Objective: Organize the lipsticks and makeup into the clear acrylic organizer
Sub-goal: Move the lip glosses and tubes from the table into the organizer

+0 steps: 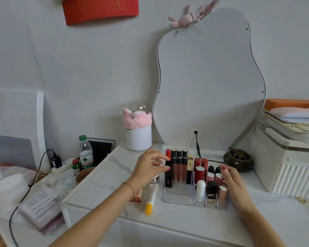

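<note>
Fingertips of the left hand (146,168) were pinched on a red-capped lipstick (168,168) inside the clear organizer (178,198); the right hand (232,179) was laid loose-fingered against its right side

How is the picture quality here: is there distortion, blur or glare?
Head view: wide-angle bending curves the red box and desk edges; soft even light, faint shadows; the mirror looks flat grey, without glare; both hands slightly soft, the clear acrylic organizer sharp enough.
</note>
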